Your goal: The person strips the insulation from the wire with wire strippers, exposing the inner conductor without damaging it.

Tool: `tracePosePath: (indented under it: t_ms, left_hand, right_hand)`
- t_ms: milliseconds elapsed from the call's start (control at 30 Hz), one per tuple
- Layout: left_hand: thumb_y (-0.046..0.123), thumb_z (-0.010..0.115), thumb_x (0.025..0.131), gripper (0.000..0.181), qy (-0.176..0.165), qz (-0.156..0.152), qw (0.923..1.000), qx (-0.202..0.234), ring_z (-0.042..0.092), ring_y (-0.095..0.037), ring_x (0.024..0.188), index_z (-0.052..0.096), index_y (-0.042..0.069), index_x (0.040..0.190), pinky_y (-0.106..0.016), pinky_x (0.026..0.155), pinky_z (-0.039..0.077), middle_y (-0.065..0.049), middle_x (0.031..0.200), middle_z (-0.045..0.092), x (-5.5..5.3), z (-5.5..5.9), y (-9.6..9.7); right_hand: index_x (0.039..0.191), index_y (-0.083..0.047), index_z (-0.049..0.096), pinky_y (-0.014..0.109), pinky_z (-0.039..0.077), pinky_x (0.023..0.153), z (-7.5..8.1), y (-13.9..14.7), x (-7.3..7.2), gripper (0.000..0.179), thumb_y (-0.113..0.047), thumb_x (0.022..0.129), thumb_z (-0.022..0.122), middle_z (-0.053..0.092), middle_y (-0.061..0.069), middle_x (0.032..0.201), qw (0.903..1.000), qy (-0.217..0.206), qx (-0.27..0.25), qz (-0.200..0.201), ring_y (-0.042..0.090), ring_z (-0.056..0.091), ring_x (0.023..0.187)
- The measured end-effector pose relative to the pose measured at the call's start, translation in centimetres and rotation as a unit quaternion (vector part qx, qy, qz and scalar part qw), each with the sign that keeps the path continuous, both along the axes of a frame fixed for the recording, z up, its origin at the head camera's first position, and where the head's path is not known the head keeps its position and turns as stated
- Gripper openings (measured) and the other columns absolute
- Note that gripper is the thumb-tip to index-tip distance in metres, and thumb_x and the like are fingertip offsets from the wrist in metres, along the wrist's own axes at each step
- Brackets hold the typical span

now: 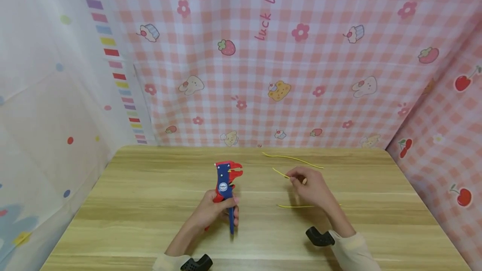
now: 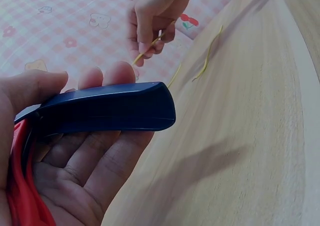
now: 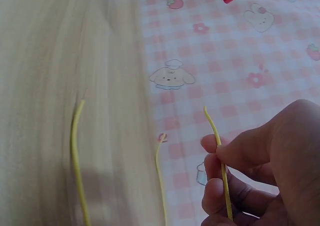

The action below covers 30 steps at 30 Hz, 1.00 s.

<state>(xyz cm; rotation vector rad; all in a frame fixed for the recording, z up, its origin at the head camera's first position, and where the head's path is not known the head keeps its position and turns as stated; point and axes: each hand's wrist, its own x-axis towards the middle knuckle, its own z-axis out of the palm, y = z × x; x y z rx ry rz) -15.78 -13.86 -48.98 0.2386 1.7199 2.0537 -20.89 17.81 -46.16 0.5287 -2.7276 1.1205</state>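
Note:
My left hand (image 1: 216, 209) grips a blue and red wire stripper (image 1: 224, 175), its red jaws raised and pointing right. In the left wrist view, the blue handle (image 2: 110, 106) lies across the fingers, with the thumb along it. Between thumb and fingertips, my right hand (image 1: 310, 185) pinches a yellow wire (image 3: 212, 123). The wire's free end reaches left toward the stripper, with a gap between the two. Part of its length is hidden inside the hand.
A second yellow wire (image 1: 293, 158) lies near the table's back edge. Nearer, another yellow wire (image 1: 295, 206) lies partly behind the right forearm; its end looks bare in the right wrist view. Checked cloth (image 1: 320, 62) hangs behind the wooden table (image 1: 143, 187).

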Motion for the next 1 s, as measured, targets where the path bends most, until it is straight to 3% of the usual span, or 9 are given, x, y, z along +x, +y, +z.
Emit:
tracePosePath:
  t_ms: [267,500,1000]
  left_hand:
    - [0.013,0.061,0.102,0.024,0.007,-0.004,1.0,0.004,0.075,-0.019,0.066,0.052,-0.009,0.109,-0.039,0.072,0.065,-0.002,0.074,0.072,0.1,0.1,0.4]
    - [0.02,0.066,0.101,0.024,0.016,-0.016,0.9997,0.011,0.075,-0.019,0.069,0.055,-0.001,0.107,-0.039,0.074,0.065,-0.002,0.077,0.072,0.2,0.0,0.6]
    - [0.024,0.067,0.1,0.027,0.015,-0.037,0.9992,0.009,0.075,-0.019,0.07,0.057,0.0,0.107,-0.039,0.075,0.065,-0.002,0.079,0.073,0.6,0.1,1.3]
  right_hand:
    - [0.096,-0.008,0.077,0.021,0.047,0.06,0.7,-0.1,0.2,0.009,-0.004,0.094,0.07,0.072,0.001,0.084,0.9999,0.004,-0.004,0.016,0.005,0.057,0.071]
    - [0.094,-0.014,0.077,0.022,0.046,0.057,1.3,-0.5,0.4,0.008,-0.008,0.095,0.071,0.069,-0.004,0.082,0.9993,0.006,-0.012,0.034,0.004,0.056,0.07]
    - [0.094,-0.02,0.076,0.021,0.047,0.059,2.6,-1.3,1.2,0.009,-0.013,0.096,0.072,0.071,-0.004,0.084,0.9979,0.014,-0.027,0.057,0.004,0.056,0.069]
